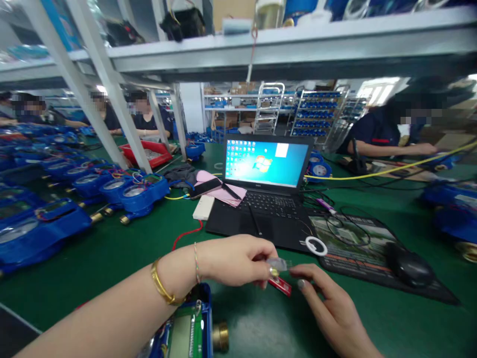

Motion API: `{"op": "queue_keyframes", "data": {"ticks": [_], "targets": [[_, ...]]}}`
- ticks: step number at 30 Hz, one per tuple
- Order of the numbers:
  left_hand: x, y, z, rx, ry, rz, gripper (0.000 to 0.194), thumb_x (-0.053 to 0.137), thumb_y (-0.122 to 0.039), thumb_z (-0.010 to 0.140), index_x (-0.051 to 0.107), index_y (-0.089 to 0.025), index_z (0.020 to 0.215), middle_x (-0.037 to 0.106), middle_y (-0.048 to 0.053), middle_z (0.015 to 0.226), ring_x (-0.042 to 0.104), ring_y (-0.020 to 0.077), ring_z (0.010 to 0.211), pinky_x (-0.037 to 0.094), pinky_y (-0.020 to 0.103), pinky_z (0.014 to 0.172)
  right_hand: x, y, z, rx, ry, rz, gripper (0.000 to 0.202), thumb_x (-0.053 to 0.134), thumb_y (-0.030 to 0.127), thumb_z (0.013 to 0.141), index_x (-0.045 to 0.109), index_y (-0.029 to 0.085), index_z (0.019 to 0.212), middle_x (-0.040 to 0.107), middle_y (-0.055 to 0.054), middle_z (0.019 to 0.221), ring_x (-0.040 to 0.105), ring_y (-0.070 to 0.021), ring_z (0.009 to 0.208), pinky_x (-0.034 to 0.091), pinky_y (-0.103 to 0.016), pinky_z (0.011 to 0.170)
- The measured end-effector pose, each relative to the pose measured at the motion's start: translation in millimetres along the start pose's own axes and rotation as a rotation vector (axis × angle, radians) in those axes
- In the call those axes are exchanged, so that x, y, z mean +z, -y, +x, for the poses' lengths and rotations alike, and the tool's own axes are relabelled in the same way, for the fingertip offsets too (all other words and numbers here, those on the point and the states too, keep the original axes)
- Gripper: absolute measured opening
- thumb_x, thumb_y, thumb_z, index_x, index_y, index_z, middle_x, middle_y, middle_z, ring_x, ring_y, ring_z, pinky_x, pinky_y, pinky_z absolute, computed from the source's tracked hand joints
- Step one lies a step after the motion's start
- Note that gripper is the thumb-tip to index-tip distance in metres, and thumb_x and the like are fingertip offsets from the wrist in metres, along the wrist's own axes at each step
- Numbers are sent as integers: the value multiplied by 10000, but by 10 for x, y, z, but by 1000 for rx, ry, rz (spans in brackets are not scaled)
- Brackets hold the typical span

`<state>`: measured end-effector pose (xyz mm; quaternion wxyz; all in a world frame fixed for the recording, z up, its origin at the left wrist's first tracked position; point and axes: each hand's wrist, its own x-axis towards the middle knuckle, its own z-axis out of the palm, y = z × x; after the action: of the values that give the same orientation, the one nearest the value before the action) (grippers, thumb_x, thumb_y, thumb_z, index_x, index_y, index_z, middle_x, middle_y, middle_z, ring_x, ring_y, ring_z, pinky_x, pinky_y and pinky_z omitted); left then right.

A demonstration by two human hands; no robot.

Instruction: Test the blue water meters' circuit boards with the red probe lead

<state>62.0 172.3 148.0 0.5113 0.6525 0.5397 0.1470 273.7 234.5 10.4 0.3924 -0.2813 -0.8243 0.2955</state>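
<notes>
My left hand (246,261) reaches across the middle, its thumb and fingers pinched on a small clear plastic piece (278,264) with thin pins on its right end. Just right of those pins is my right hand (328,303), thumb and forefinger apart, nothing visible between them. A small red object (280,286) shows below the clear piece, partly behind my left fingers. Under my left forearm sits a blue meter housing (207,318) with a green circuit board (197,330) and a brass threaded fitting (221,336); my arm hides part of it.
Behind my hands is an open laptop (257,209) with a pen and pink cloth (223,189). A mouse (410,266) rests on a mat (357,243) at right. Blue meters (137,191) line the left. Several people work beyond the bench; a yellow cable (372,174) crosses at right.
</notes>
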Motion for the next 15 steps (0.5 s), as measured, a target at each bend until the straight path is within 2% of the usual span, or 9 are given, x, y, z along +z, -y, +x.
{"op": "queue_keyframes", "data": {"ticks": [3, 6, 8, 10, 11, 13, 15], "targets": [[-137, -24, -221, 52, -161, -189, 41, 478, -168, 805, 482, -188, 769, 600, -9, 743, 574, 142, 775, 409, 253, 731, 64, -49, 408, 3, 58, -48, 199, 481, 361, 841, 608, 350, 994, 699, -39, 899, 675, -257, 795, 556, -375, 582], [-203, 43, -545, 45, -358, -207, 30, 475, -192, 799, 500, -186, 783, 640, 33, 858, 590, 173, 882, 414, 294, 820, 327, 68, 1113, -32, 174, -71, 196, 493, 304, 848, 641, 295, 976, 704, -49, 931, 667, -246, 862, 550, -385, 734], [-186, 170, -769, 33, -520, -246, 76, 486, -253, 810, 520, -185, 800, 642, 46, 905, 588, 185, 916, 416, 304, 845, 642, 210, 1647, -35, 257, -114, 169, 527, 245, 868, 655, 222, 976, 699, -47, 900, 658, -215, 839, 530, -373, 778], [-129, 350, -966, 37, -687, -342, 170, 516, -355, 816, 533, -186, 814, 640, 49, 897, 592, 197, 924, 422, 313, 859, 1042, 370, 2141, -24, 328, -172, 194, 543, 292, 913, 625, 155, 1025, 674, -39, 919, 643, -172, 819, 525, -374, 781], [-89, 450, -1049, 41, -767, -392, 228, 536, -415, 812, 539, -187, 820, 642, 50, 885, 593, 203, 921, 423, 318, 863, 1258, 448, 2353, -13, 355, -209, 200, 544, 318, 921, 629, 159, 1009, 664, -39, 950, 635, -167, 832, 526, -358, 781], [3, 647, -1182, 43, -919, -492, 348, 584, -533, 779, 557, -188, 819, 650, 56, 855, 596, 212, 896, 429, 332, 860, 1684, 585, 2693, -9, 401, -282, 216, 556, 331, 918, 619, 147, 1010, 644, -49, 1001, 625, -173, 878, 525, -371, 795], [103, 817, -1269, 48, -1058, -595, 438, 623, -615, 727, 578, -189, 814, 665, 63, 832, 602, 220, 867, 434, 346, 849, 2063, 684, 2921, -1, 431, -357, 212, 556, 328, 919, 613, 154, 1027, 628, -58, 1047, 616, -181, 913, 523, -377, 808]]}}
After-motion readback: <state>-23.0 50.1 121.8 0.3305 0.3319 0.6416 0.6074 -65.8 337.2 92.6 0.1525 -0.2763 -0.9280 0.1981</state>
